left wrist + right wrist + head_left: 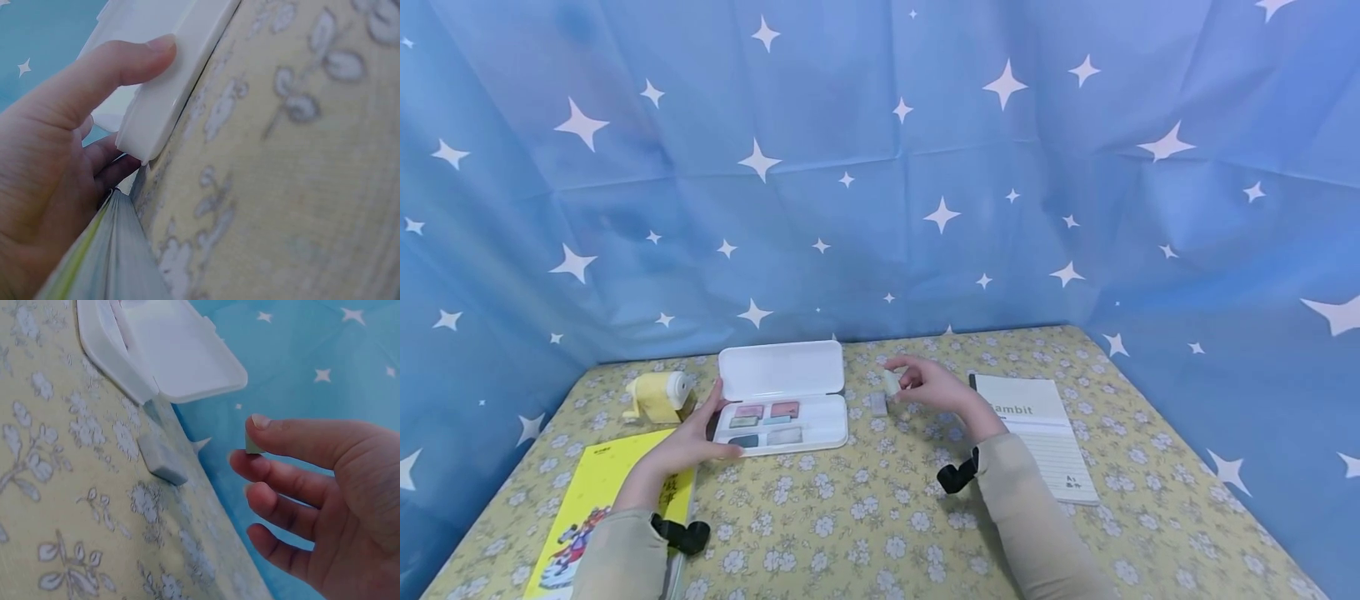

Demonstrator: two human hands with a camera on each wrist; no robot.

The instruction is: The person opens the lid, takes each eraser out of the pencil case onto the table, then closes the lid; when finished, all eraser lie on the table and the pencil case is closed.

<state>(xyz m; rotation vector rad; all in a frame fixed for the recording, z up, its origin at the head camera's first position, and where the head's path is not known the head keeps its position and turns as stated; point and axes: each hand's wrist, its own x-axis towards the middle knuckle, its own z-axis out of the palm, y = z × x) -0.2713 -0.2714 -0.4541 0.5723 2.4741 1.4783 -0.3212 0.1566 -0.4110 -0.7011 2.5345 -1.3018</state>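
An open white pencil case (827,417) lies on the flowered tablecloth, its lid tipped back. Several small erasers (785,409) in pink, green, blue, dark and pale grey lie inside. My left hand (681,446) grips the case's left end, the thumb (140,62) on its front wall and the other fingers partly hidden behind the corner. To the right of the case, my right hand (936,389) pinches a pale green eraser (252,446) between thumb and index finger, raised above the cloth. A grey eraser (161,461) lies on the cloth between the case and this hand.
A yellow pencil sharpener (658,397) stands left of the case. Under my left forearm lies a yellow book (602,475). A white notebook (1045,442) lies at the right, partly behind my right forearm. A blue star-printed curtain (865,208) hangs behind the table.
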